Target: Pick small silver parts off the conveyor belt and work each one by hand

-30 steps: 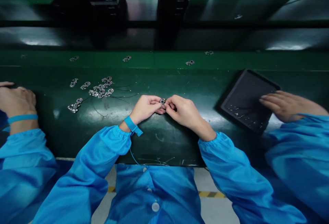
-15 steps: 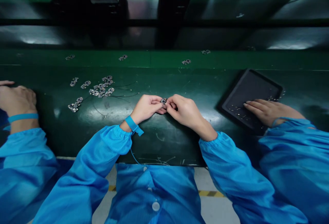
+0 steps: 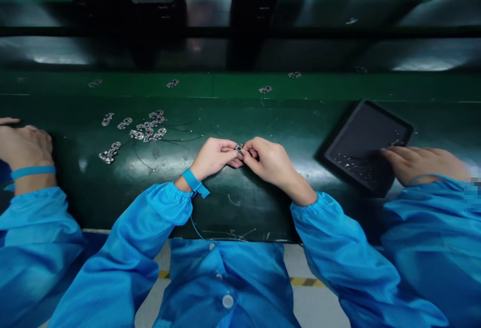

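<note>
My left hand (image 3: 214, 158) and my right hand (image 3: 269, 163) meet at the middle of the green bench (image 3: 240, 202). Both pinch one small metal part (image 3: 238, 147) between their fingertips, just above the bench top. My left wrist wears a blue strap (image 3: 193, 182) with a thin cord. A heap of several similar small metal parts (image 3: 148, 130) with thin dark wires lies to the left of my left hand, out of its touch.
A co-worker's hand (image 3: 423, 163) rests on a black tray (image 3: 366, 142) of tiny parts at the right. Another co-worker's hand (image 3: 24, 145) lies at the left edge. Single parts (image 3: 265, 89) ride the green conveyor strip behind. Dark stacked trays (image 3: 255, 2) stand at the back.
My hands keep their pinch on the part in the same place. The co-worker's hand at the right slid left over the tray, then back right. The parts on the conveyor strip drifted left.
</note>
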### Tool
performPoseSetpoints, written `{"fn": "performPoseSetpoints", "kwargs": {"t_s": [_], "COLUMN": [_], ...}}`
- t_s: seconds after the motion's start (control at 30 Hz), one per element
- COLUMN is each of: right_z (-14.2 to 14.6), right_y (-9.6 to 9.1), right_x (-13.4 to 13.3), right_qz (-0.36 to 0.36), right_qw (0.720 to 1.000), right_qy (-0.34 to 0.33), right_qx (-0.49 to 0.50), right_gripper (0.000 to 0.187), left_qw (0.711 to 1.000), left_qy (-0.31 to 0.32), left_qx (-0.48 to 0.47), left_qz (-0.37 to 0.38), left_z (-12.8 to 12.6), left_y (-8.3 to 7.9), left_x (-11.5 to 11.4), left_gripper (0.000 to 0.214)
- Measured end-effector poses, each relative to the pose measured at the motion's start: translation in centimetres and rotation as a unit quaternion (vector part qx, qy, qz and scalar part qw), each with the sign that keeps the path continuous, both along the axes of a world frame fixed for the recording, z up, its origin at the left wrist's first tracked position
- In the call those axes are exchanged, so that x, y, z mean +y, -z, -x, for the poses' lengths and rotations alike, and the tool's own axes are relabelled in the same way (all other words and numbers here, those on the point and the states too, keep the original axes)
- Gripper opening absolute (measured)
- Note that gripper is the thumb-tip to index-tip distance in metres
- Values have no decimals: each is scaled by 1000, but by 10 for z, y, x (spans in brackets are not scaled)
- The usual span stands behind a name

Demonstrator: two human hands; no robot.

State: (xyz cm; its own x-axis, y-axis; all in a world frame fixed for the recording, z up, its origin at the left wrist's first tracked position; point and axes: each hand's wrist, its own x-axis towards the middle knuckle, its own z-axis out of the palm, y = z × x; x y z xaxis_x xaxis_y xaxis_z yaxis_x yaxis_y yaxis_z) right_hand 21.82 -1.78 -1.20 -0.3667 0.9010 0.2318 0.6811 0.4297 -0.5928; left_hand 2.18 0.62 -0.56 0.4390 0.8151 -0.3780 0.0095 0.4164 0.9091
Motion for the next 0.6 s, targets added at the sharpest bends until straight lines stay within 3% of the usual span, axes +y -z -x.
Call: {"fn": "performPoseSetpoints", "kwargs": {"t_s": [0.6], "right_z": [-3], "right_y": [-3], "right_x": [1], "right_qz": [20], "right_qw": [999], "right_qy": [13], "right_qx": [27], "right_gripper": [3], "left_qw": [1000], "left_qy": [-16], "left_qx": [-3], "left_qz": [13], "left_z": [-1], "left_y": [-6], "left_x": [-1], "left_gripper": [12]}}
